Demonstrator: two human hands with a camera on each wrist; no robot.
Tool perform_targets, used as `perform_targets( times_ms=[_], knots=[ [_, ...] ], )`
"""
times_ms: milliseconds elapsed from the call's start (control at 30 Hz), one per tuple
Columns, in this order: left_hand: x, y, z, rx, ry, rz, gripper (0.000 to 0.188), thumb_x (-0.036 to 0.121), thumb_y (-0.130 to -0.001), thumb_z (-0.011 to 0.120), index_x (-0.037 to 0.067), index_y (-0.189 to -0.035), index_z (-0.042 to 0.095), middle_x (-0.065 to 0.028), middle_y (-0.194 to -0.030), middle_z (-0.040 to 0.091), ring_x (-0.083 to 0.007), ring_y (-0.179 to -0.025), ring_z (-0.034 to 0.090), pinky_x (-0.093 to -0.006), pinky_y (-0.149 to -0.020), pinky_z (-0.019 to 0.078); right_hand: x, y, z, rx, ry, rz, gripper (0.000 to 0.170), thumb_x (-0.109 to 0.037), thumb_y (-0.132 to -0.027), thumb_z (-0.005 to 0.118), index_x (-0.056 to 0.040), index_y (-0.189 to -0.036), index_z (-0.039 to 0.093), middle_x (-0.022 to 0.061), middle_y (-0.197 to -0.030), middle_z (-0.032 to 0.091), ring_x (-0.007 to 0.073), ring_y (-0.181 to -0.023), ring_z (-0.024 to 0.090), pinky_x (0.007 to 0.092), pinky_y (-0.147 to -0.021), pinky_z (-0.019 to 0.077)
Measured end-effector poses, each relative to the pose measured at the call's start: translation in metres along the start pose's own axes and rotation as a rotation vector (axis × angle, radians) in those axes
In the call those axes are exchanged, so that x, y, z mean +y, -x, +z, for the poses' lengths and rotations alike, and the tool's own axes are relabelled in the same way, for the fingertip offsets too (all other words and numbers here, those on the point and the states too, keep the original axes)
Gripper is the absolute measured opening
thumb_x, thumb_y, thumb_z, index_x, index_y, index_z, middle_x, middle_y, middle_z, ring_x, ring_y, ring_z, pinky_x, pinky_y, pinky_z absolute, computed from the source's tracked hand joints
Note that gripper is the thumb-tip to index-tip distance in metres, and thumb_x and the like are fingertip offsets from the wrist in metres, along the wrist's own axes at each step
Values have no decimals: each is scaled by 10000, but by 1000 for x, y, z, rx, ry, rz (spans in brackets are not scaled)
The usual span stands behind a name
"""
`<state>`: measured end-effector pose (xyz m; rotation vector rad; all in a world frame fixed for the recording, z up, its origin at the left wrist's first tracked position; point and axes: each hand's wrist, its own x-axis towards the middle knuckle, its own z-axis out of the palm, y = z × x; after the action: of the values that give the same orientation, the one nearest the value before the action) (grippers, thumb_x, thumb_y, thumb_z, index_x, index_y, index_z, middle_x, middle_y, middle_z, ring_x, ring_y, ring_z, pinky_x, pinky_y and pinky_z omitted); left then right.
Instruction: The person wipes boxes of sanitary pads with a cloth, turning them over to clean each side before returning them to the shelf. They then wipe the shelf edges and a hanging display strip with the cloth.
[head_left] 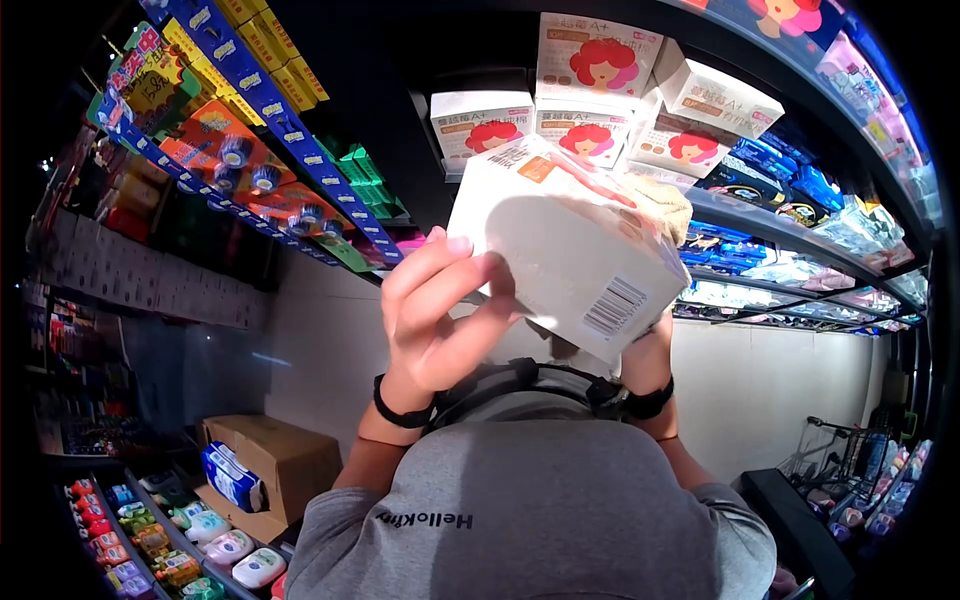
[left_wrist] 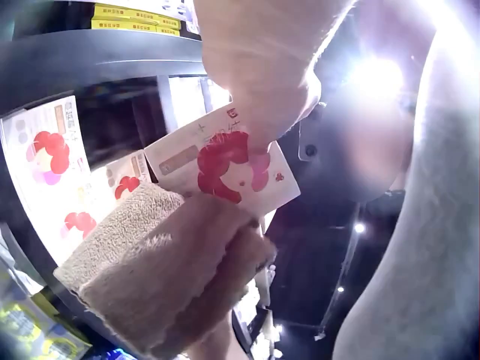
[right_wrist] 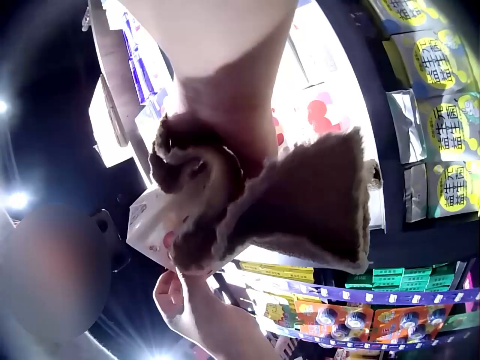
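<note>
A white carton (head_left: 560, 250) with a barcode is held up, tilted, in front of the shelf. My left hand (head_left: 450, 315) grips its left end, fingers bent at the edge. Red-haired artwork on the carton (left_wrist: 244, 176) shows in the left wrist view. My right hand (head_left: 648, 355) is mostly hidden behind the carton in the head view. From the right wrist, my right hand (right_wrist: 229, 97) holds a folded brown towel (right_wrist: 307, 202) against the carton (right_wrist: 154, 225). The beige towel (head_left: 665, 205) peeks out at the carton's far right side.
Matching white cartons (head_left: 600, 60) are stacked on the shelf just beyond. Blue packets (head_left: 770, 170) lie to their right. Yellow boxes (head_left: 270, 50) and orange packs (head_left: 225, 150) line the left shelf. A cardboard box (head_left: 290, 450) stands at lower left, beside rows of bottles (head_left: 230, 545).
</note>
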<state>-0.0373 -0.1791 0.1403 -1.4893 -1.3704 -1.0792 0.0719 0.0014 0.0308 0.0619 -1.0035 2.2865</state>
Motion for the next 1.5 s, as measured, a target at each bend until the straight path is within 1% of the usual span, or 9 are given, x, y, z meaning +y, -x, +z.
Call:
perform_targets(
  times_ms=[200, 267, 333, 433, 600, 933, 1100, 1133, 1500],
  knots=[
    [3, 1, 9, -185, 75, -180, 722, 717, -689, 456, 92, -996, 648, -200, -1241, 405, -380, -1208, 326, -501, -1014, 204, -20, -15, 29, 78, 1032, -493, 449, -316, -916, 377, -22, -1255, 355, 77, -1145, 511, 202, -981, 528, 332, -857, 422],
    [3, 7, 25, -59, 278, -360, 876, 791, -644, 394, 57, -1071, 609, -259, -1337, 227, -424, -1253, 218, -507, -1013, 202, -35, -13, 47, 241, -61, 98, 571, -314, -836, 512, -12, -1282, 320, 110, -1180, 483, 239, -1054, 487, 346, -924, 381],
    [4, 7, 28, -132, 540, -479, 910, 678, -650, 565, 12, -1249, 403, -266, -1373, 113, -408, -1259, 228, -451, -1021, 228, -5, 0, -24, -171, 17, -50, 717, -189, -634, 681, -55, -1258, 354, 133, -1216, 428, 237, -1123, 421, 364, -977, 329],
    [10, 7, 36, -70, 713, -593, 990, 350, -610, 759, 10, -1323, 163, -225, -1394, 54, -333, -1258, 261, -431, -1002, 280, -29, -10, 53, 61, -33, -141, 658, -90, -578, 664, 12, -1166, 387, 98, -1148, 424, 197, -1110, 428, 325, -968, 330],
    [9, -8, 25, 92, 706, -855, 779, 56, -625, 688, -52, -1283, 286, -226, -1264, 374, -294, -1177, 401, -351, -968, 331, -24, -18, 36, -211, 195, -234, 688, -137, -657, 667, 32, -1233, 331, 109, -1206, 408, 207, -1144, 409, 332, -978, 322],
    [-7, -39, -12, -719, 85, -149, 549, -44, -630, 506, 161, -1135, 567, -34, -1294, 440, -309, -1153, 400, -525, -977, 283, -32, -29, 24, -81, -176, 735, 666, -512, -825, 499, -17, -1256, 383, 145, -1162, 499, 227, -1023, 526, 360, -880, 442],
    [-2, -30, -14, -492, -280, -58, 476, 15, -613, 585, 173, -1061, 611, -66, -1104, 503, -236, -983, 475, -408, -870, 428, -40, -39, 72, -4, -313, 573, 565, -422, -890, 429, -25, -1284, 351, 112, -1193, 487, 209, -1069, 504, 334, -933, 404],
    [-2, -25, -11, -446, -291, -27, 443, 21, -623, 595, 180, -1035, 623, -64, -1121, 511, -235, -980, 483, -411, -859, 440, -49, -6, 85, -31, 362, 62, 609, -390, -878, 437, -39, -1344, 264, 120, -1331, 345, 222, -1207, 372, 330, -1013, 296],
    [10, -16, -10, -179, -241, -13, 368, 78, -564, 761, 169, -898, 636, -8, -989, 486, -174, -846, 494, -436, -907, 375, -58, -15, 78, -387, 398, -54, 769, -524, -828, 446, -8, -1352, 221, 140, -1416, 185, 234, -1304, 191, 343, -1050, 171]
  ],
)
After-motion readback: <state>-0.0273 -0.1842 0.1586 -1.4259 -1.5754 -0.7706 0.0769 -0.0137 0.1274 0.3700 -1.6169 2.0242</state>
